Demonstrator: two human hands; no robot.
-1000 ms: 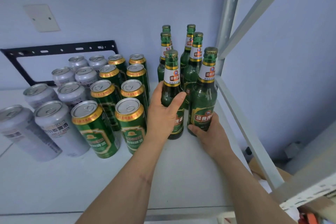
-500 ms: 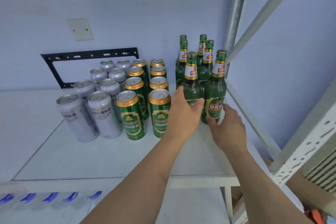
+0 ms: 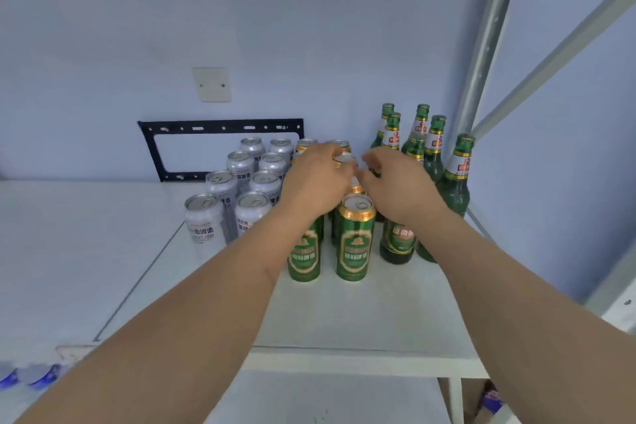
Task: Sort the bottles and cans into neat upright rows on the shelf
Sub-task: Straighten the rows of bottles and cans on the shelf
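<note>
On the white shelf (image 3: 361,317) stand three upright groups: silver cans (image 3: 241,179) on the left, green cans (image 3: 355,237) in the middle, green bottles (image 3: 456,179) on the right by the grey upright post (image 3: 481,55). Both arms reach in over the green cans. The left hand (image 3: 315,179) has its fingers curled at a can top further back; the right hand (image 3: 399,186) hovers just beside it, fingers bent, blurred. A black bracket (image 3: 220,127) leans on the wall behind.
</note>
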